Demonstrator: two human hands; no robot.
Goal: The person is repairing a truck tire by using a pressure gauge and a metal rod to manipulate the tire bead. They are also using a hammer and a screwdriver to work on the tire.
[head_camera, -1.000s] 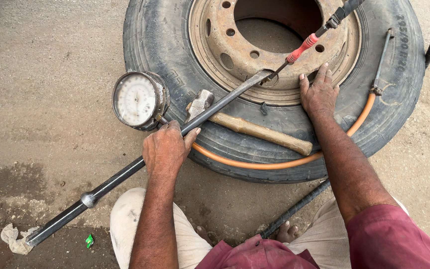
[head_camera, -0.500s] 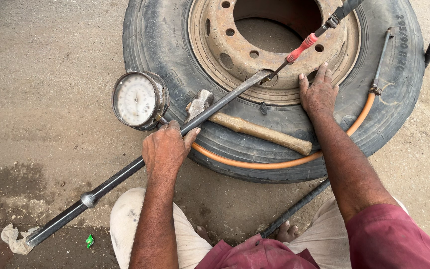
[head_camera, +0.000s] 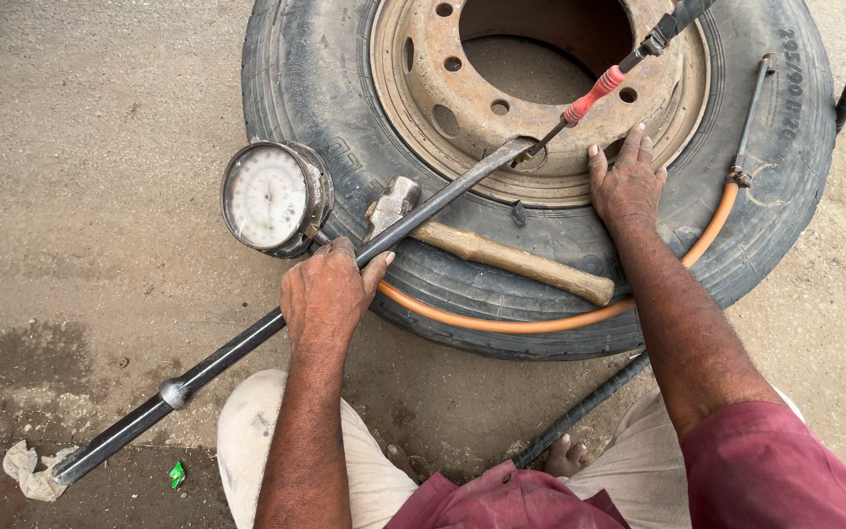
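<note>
The left hand (head_camera: 325,294) grips a long black metal bar (head_camera: 276,328) whose tip sits at the rusty rim (head_camera: 423,88) of a big tire (head_camera: 305,88) lying on the ground, while the right hand (head_camera: 627,181) rests flat and open on the tire, near a wooden hammer (head_camera: 501,257).

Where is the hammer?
The hammer lies across the near side of the tyre, between the left hand gripping the long iron bar and the right hand, just above the orange hose.
</note>
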